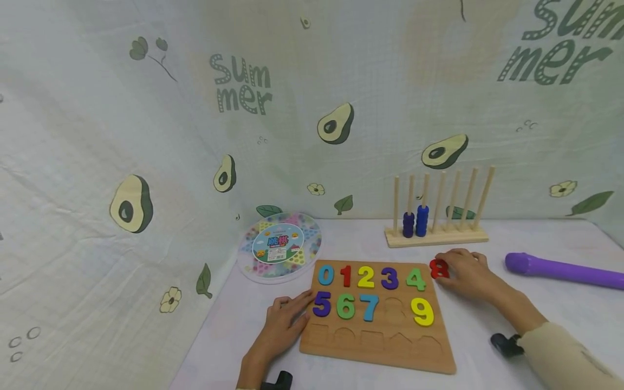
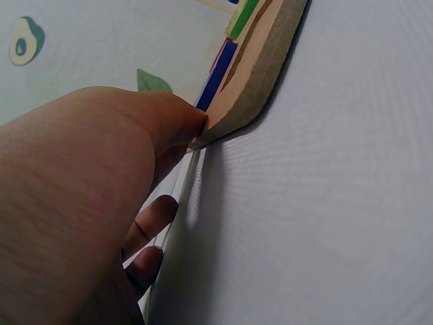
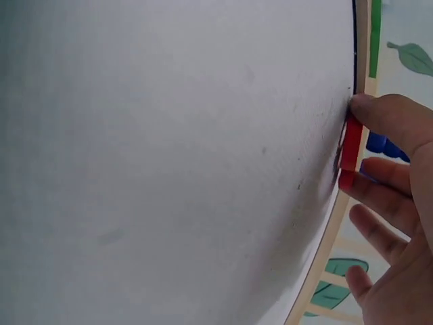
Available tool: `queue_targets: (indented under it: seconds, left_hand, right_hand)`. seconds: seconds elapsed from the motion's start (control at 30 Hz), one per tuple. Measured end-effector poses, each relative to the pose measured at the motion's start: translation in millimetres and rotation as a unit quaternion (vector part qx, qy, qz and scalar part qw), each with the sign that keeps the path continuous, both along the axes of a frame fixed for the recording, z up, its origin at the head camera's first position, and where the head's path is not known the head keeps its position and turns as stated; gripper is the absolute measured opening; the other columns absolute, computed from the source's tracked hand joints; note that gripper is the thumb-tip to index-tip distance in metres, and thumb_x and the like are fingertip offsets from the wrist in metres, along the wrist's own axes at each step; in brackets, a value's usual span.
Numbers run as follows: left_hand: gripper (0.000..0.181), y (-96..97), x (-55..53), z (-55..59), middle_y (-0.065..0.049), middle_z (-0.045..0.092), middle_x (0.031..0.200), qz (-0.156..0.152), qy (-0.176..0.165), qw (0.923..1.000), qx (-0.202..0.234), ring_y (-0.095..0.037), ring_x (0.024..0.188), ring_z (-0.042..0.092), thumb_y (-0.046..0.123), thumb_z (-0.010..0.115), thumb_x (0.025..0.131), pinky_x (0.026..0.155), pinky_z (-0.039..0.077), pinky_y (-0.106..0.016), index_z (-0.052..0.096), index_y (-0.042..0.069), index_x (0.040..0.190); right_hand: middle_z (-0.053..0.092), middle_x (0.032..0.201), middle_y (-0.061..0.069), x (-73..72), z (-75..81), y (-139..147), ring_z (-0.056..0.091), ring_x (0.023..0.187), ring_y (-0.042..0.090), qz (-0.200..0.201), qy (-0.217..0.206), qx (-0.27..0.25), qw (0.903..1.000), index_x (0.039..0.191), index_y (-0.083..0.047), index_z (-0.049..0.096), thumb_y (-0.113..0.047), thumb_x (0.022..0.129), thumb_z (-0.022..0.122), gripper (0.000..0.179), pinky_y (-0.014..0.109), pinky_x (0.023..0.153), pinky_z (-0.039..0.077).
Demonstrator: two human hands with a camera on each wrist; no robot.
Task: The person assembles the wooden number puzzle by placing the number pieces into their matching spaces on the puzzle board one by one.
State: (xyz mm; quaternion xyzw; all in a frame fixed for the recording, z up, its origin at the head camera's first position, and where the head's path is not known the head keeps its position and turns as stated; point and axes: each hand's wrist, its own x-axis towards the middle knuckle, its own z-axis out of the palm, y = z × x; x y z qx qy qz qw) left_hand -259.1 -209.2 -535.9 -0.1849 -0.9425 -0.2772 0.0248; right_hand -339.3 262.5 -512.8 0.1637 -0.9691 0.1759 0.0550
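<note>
On the white tabletop lies a wooden number board [image 1: 375, 346] with coloured numerals in its upper rows. Between thumb and fingers, my right hand [image 1: 465, 273] pinches a red number 8 [image 1: 439, 268] beside the board's upper right corner. From the side, the right wrist view shows the red 8 [image 3: 351, 143] as a thick edge low over the table. My left hand [image 1: 285, 325] touches the board's left edge next to the purple 5 [image 1: 322, 304], its fingers fairly straight. An 8-shaped recess [image 1: 396, 310] lies between the blue 7 [image 1: 369, 307] and yellow 9 [image 1: 422, 311].
Behind the board stands a wooden peg rack [image 1: 436, 237] with dark blue and blue beads on two pegs. A round, colourful game board [image 1: 278, 244] lies at the back left. To the right is a purple stick [image 1: 565, 271]. Printed cloth [image 1: 292, 162] hangs behind the table.
</note>
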Motion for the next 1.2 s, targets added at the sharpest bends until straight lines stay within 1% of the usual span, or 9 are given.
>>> queue_targets:
  seconds: [0.13, 0.27, 0.47, 0.57, 0.7, 0.9, 1.2]
  left_hand:
    - [0.044, 0.1, 1.1, 1.8, 0.011, 0.045, 0.153, -0.002, -0.002, 1.0, 0.001, -0.023, 0.122, 0.038, 0.035, 0.053, 0.104, 0.09, 0.03, -0.05, 0.052, 0.03, 0.147]
    - [0.044, -0.8, 2.0, 3.8, 0.011, 0.045, 0.153, 0.002, -0.004, 1.0, 0.001, -0.023, 0.121, 0.038, 0.034, 0.053, 0.104, 0.09, 0.03, -0.05, 0.052, 0.029, 0.147]
    - [0.044, -0.9, 1.0, 2.8, 0.011, 0.045, 0.153, 0.001, 0.001, 1.0, 0.002, -0.022, 0.12, 0.038, 0.034, 0.053, 0.104, 0.091, 0.029, -0.05, 0.052, 0.029, 0.148]
    - [0.044, -0.6, 0.8, 2.0, 0.012, 0.045, 0.153, 0.0, 0.002, 1.0, 0.003, -0.022, 0.12, 0.038, 0.034, 0.054, 0.104, 0.091, 0.029, -0.05, 0.052, 0.029, 0.148]
    - [0.044, -0.6, 1.0, 2.4, 0.011, 0.045, 0.153, -0.001, 0.003, 1.0, 0.006, -0.022, 0.121, 0.038, 0.032, 0.055, 0.104, 0.091, 0.029, -0.051, 0.052, 0.029, 0.147]
    - [0.044, -0.8, 1.0, 3.0, 0.008, 0.046, 0.153, -0.009, 0.01, 0.9997, 0.019, -0.024, 0.121, 0.039, 0.028, 0.057, 0.103, 0.096, 0.027, -0.056, 0.053, 0.026, 0.147]
    - [0.044, 0.0, 1.9, 2.4, 0.007, 0.046, 0.153, -0.011, 0.012, 0.9996, 0.023, -0.024, 0.121, 0.039, 0.027, 0.057, 0.103, 0.097, 0.027, -0.056, 0.054, 0.025, 0.146]
  right_hand:
    - [0.065, 0.116, 0.024, 5.7, 3.0, 1, 0.044, 0.118, 0.049, -0.003, 0.006, -0.004, 1.0, 0.117, -0.001, 0.068, -0.03, 0.08, 0.083, 0.049, 0.071, 0.09, 0.022]
    - [0.066, 0.114, 0.022, 11.5, 5.3, 1, 0.046, 0.117, 0.048, 0.003, 0.016, -0.007, 0.9998, 0.115, -0.001, 0.069, -0.03, 0.08, 0.083, 0.048, 0.071, 0.091, 0.022]
    - [0.068, 0.111, 0.02, 22.9, 7.6, 0, 0.047, 0.115, 0.048, 0.005, 0.024, -0.008, 0.9997, 0.114, -0.001, 0.069, -0.03, 0.078, 0.085, 0.048, 0.071, 0.09, 0.022]
    - [0.069, 0.109, 0.017, 29.7, 8.7, -1, 0.048, 0.114, 0.046, 0.007, 0.032, -0.012, 0.9994, 0.113, -0.003, 0.07, -0.029, 0.078, 0.086, 0.046, 0.071, 0.091, 0.021]
    - [0.069, 0.109, 0.014, 38.3, 10.6, -4, 0.049, 0.115, 0.044, 0.012, 0.043, -0.017, 0.9989, 0.112, -0.005, 0.07, -0.028, 0.077, 0.086, 0.045, 0.071, 0.092, 0.021]
    - [0.069, 0.109, 0.013, 47.9, 13.0, -7, 0.049, 0.114, 0.044, 0.017, 0.052, -0.016, 0.9984, 0.113, -0.005, 0.07, -0.029, 0.077, 0.087, 0.046, 0.07, 0.092, 0.021]
    - [0.069, 0.111, 0.012, 60.4, 12.1, -12, 0.048, 0.116, 0.044, 0.02, 0.069, -0.025, 0.9971, 0.113, -0.007, 0.07, -0.029, 0.076, 0.087, 0.047, 0.069, 0.093, 0.022]
